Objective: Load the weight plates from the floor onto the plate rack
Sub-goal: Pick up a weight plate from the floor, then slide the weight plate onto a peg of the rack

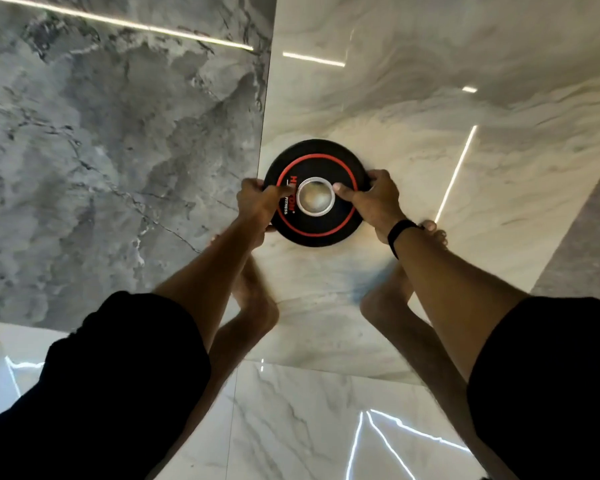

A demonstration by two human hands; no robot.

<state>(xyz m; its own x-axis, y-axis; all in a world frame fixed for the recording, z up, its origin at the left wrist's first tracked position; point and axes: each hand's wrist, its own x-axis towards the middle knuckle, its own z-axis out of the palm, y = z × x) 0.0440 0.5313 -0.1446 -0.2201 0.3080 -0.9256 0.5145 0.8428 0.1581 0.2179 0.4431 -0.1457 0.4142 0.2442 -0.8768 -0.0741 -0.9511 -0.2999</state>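
A black weight plate (317, 226) with a red ring, red lettering and a metal centre hole lies flat, low over the pale marble floor between my feet. My left hand (255, 199) grips its left rim, fingers curled over the edge. On the opposite rim sits my right hand (374, 199), its thumb lying on the plate's face beside the metal hole. A black band is on my right wrist. The plate rack is out of view.
The floor is glossy marble: a dark grey slab (118, 150) to the left, pale slabs (430, 116) ahead and right, with bright light reflections. My bare feet (257, 299) stand either side below the plate. Black shorts fill the lower corners.
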